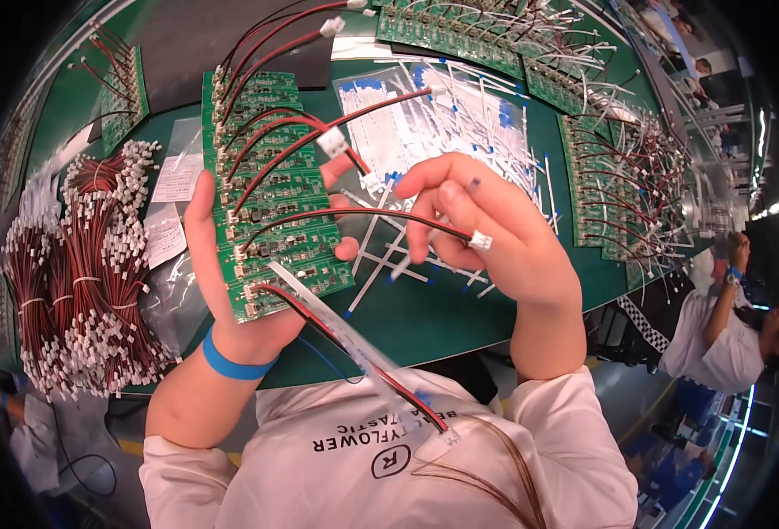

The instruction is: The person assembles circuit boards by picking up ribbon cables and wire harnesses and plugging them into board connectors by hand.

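Observation:
My left hand (200, 220) holds up a long green circuit board panel (305, 234), thumb along its left edge and fingertips at its right edge. Red-and-black wires with white plugs run from connectors on the panel's left side. From the panel's lower end a white flat ribbon cable (323, 313) hangs toward my shirt. My right hand (486, 216) is closed in a loose pinch right of the panel; a blue-tipped ribbon cable (473, 184) shows between its fingers. One wire's white plug (482, 240) lies in front of that hand.
Bundled red-and-black wires (89, 273) lie at the left. Loose white ribbon cables (469, 115) spread over a plastic bag beyond my right hand. More wired board panels stand at far left (125, 97), the back (451, 35) and right (592, 185). Other people sit at far right.

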`<move>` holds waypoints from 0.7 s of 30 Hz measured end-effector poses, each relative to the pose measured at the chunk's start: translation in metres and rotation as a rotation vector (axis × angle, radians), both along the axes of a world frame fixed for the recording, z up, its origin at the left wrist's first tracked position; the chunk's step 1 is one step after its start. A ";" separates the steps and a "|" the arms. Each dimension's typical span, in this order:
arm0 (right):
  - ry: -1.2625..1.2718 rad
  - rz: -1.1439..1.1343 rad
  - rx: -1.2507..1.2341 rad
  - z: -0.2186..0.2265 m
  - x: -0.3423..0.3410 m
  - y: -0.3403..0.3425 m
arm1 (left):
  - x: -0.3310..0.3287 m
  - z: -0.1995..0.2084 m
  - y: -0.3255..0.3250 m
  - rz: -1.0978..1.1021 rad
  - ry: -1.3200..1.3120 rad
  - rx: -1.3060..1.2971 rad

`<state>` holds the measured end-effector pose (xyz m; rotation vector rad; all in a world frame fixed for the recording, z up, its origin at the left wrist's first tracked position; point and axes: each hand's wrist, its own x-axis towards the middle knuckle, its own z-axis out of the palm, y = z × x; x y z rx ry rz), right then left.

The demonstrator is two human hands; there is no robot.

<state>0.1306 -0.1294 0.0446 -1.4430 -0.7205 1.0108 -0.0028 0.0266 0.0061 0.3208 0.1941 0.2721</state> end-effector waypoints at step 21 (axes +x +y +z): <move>-0.240 -0.008 0.168 -0.009 -0.015 0.002 | 0.004 0.004 -0.005 -0.154 0.034 -0.124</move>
